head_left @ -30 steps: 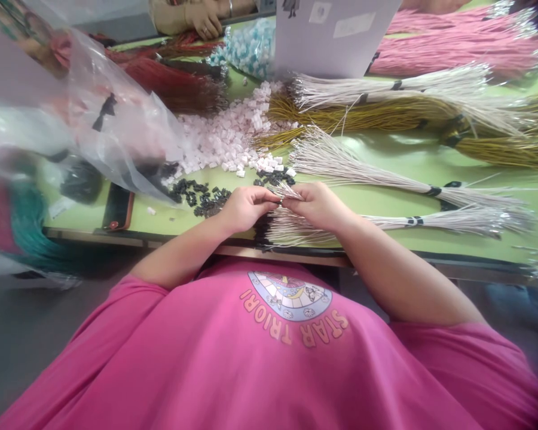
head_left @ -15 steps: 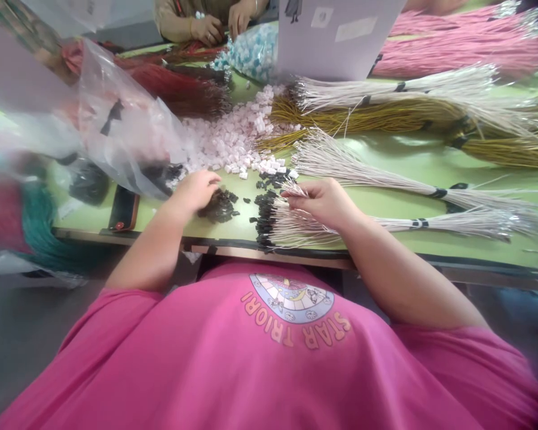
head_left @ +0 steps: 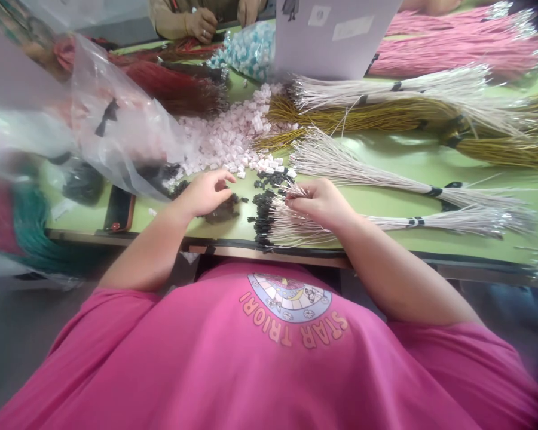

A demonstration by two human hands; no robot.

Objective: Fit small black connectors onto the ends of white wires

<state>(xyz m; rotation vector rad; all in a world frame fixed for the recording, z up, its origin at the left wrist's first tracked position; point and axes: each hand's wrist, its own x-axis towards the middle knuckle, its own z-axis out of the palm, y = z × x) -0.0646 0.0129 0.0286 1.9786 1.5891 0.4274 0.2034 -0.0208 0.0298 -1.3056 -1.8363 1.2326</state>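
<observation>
Via my feed: R hand (head_left: pixel 318 200), 1 o'clock, pinches thin white silvery-tipped wires (head_left: pixel 296 190), prob. light, springy; I'd grip just behind tips. L hand (head_left: pixel 210 192), 11 o'clock, thumb/forefinger apart, by small black plastic pieces (head_left: pixel 224 212). Beyond, approx. 12: white plastic blocks (head_left: pixel 233 140).

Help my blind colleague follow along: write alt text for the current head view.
A person's bare right hand holds thin white wires over a green tabletop; their bare left hand, partly open, is beside small black plastic pieces.
</observation>
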